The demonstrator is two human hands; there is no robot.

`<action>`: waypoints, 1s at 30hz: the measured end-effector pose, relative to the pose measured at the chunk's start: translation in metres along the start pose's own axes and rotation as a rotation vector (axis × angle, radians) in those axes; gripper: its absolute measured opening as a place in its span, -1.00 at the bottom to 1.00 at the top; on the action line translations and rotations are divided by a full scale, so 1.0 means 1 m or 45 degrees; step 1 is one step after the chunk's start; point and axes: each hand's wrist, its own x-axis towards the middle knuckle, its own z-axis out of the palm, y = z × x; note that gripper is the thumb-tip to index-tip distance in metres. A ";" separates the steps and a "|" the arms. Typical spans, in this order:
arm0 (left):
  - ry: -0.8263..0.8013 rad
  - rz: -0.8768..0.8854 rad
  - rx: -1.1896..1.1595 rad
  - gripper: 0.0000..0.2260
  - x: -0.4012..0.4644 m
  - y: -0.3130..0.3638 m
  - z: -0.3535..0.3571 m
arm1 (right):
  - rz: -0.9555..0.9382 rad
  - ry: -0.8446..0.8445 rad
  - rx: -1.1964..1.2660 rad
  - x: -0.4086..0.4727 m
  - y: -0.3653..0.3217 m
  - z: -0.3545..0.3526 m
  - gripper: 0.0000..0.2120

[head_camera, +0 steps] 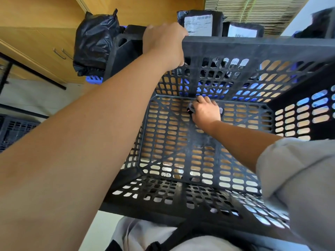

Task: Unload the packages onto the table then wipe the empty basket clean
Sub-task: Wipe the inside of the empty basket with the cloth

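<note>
Hands first, head view. Left hand (164, 43) grips the far top rim of the black perforated plastic basket (257, 47), fingers curled over the edge, steadying it. Right hand (205, 110) is down inside, at the far edge of the basket floor, holding a small dark cloth or wad (190, 109) pressed to the grid; mostly hidden under the palm, so what it is made of cannot be told.

Basket sits directly in front of the person, tipped toward the camera, interior empty of packages. Judgement: unloading is done, wiping step in hand.

Handling, as judgement: basket is moulded rigid plastic, light for its bulk, and not fragile. The solid rim band is the best hold; slotted walls would pinch fingers. Open grid will snag a cloth, so short strokes along the ribs suit it. Pale dusty smears show mid-floor, near the centre rib.

Surroundings: black poly-wrapped packages with white barcode labels (198, 22) stand just beyond the far rim; what carries them is hidden. A tied black plastic bag (94, 42) rests at left on something blue. Wooden cabinet with metal handles (36, 44) behind. Second black crate (14, 131) low at left. Pale floor below.
</note>
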 end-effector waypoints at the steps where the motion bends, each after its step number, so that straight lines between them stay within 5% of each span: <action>1: 0.007 0.001 -0.002 -0.81 0.000 0.000 0.000 | -0.011 0.001 0.018 -0.001 0.002 -0.001 -0.73; 5: 0.027 -0.010 0.009 -0.80 -0.001 0.000 0.001 | -0.103 -0.100 0.032 0.002 0.009 -0.012 -0.94; 11: -0.006 -0.033 -0.012 -0.74 0.000 0.003 -0.002 | -0.187 -0.327 0.046 -0.036 -0.005 0.001 -0.89; 19: 0.005 -0.048 -0.034 -0.76 -0.001 0.004 -0.002 | -0.623 -0.614 0.041 -0.094 -0.014 0.010 -0.82; 24: 0.031 -0.069 -0.010 -0.77 0.003 0.002 0.005 | -0.165 -0.118 0.137 -0.026 0.000 -0.034 -0.88; 30: 0.040 -0.052 0.009 -0.74 0.000 0.000 0.003 | -0.010 -0.210 -0.058 0.007 -0.012 -0.021 -0.78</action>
